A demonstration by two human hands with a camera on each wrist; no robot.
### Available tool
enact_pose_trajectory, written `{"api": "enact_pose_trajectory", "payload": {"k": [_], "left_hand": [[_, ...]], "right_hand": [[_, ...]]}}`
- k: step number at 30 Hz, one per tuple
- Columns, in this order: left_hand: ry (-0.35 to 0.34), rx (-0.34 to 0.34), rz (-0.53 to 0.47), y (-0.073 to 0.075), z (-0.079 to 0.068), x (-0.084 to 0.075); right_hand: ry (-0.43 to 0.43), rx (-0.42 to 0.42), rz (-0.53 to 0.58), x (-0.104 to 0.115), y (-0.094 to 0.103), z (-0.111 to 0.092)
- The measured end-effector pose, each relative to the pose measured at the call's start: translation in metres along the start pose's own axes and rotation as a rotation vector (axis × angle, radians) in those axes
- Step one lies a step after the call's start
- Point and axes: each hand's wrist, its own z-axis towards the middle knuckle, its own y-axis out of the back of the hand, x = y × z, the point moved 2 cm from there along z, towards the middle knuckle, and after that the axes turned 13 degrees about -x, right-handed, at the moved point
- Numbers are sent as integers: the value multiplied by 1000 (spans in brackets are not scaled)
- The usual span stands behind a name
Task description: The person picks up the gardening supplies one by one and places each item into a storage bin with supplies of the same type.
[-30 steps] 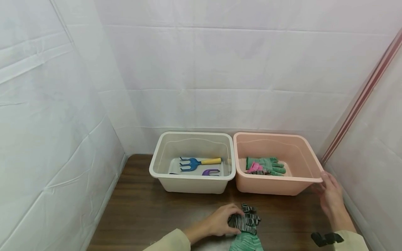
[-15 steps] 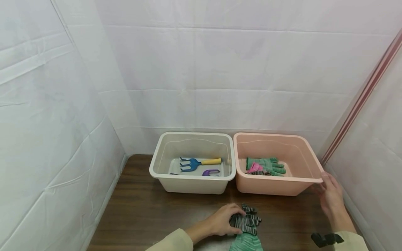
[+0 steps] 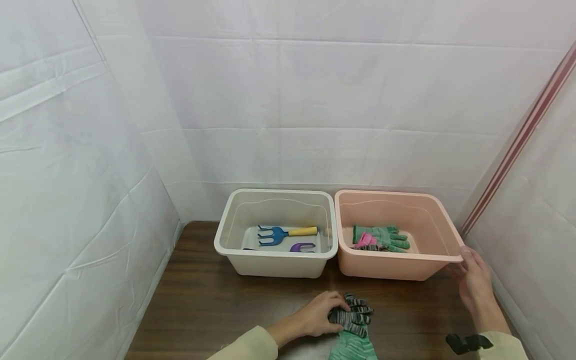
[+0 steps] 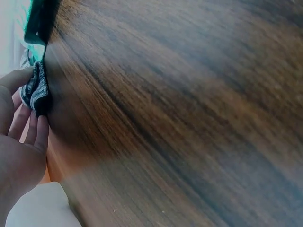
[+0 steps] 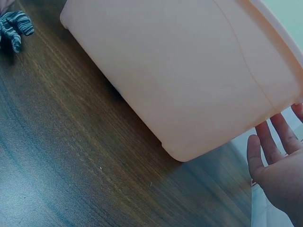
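In the head view, my left hand point(image 3: 320, 315) is at the table's front and pinches a black-and-grey striped knit glove point(image 3: 353, 322) by its left side. Green knit fabric point(image 3: 353, 347) extends from it toward the front edge; whether it belongs to the same glove, I cannot tell. The left wrist view shows thumb and fingers around the dark glove point(image 4: 37, 90). Over on the right, my right hand point(image 3: 474, 280) holds the pink tub point(image 3: 387, 267) at its front right corner. Fingers point(image 5: 270, 146) reach under the rim in the right wrist view.
Left of the pink tub stands a white tub point(image 3: 279, 265) with a blue hand rake with a yellow handle point(image 3: 288, 233) and a purple tool point(image 3: 301, 247). Inside the pink tub lie a green glove point(image 3: 382, 235) and something pink point(image 3: 365, 241). White sheets point(image 3: 315, 100) enclose the table.
The left hand and the striped glove's fingers have shifted very slightly to the left. My right hand stays at the tub's corner.
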Motion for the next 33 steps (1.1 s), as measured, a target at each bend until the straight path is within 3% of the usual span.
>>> {"api": "enact_pose_trajectory", "payload": {"k": [10, 24, 33], "left_hand": [[36, 11, -32, 2, 3, 4], [21, -20, -80, 4, 4, 7], [3, -29, -69, 9, 4, 7]], "right_hand": [[-23, -7, -6, 0, 0, 1], [-28, -29, -18, -3, 2, 0], [-5, 11, 27, 0, 2, -3]]}}
